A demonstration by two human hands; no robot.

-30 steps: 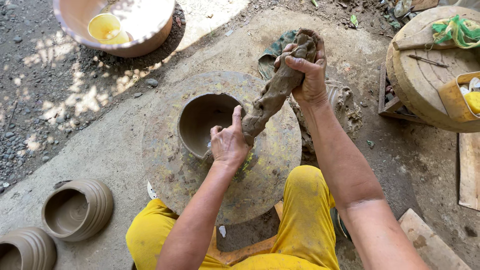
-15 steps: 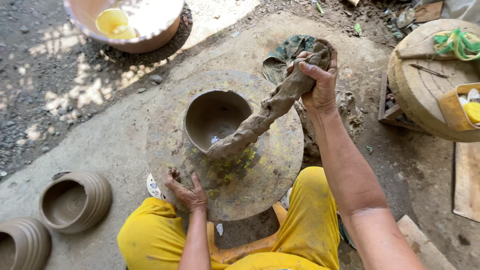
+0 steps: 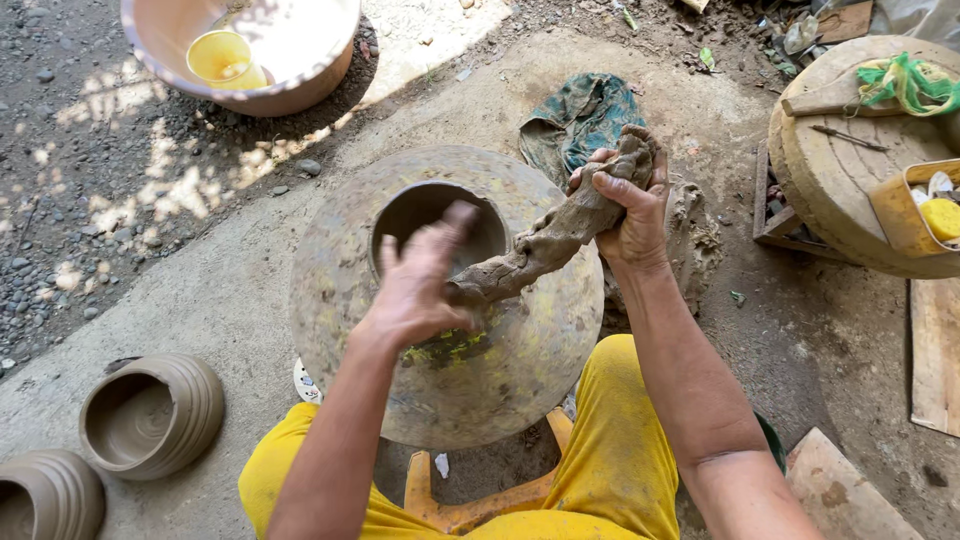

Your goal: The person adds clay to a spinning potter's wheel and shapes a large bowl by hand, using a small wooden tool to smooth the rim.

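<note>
Left hand (image 3: 415, 285) now up from wheel rim, fingers spread at clay roll (image 3: 555, 235); right hand (image 3: 628, 200) gripping its top.

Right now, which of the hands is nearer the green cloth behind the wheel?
Right. The right hand grips the top of the clay roll right beside the green cloth; the left hand is at the roll's lower end, over the wheel.

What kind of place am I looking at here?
Most likely an outdoor pottery yard: a clay-smeared potter's wheel on bare ground, ribbed unfired pots beside it, and a thick clay coil held by the right hand.
</note>
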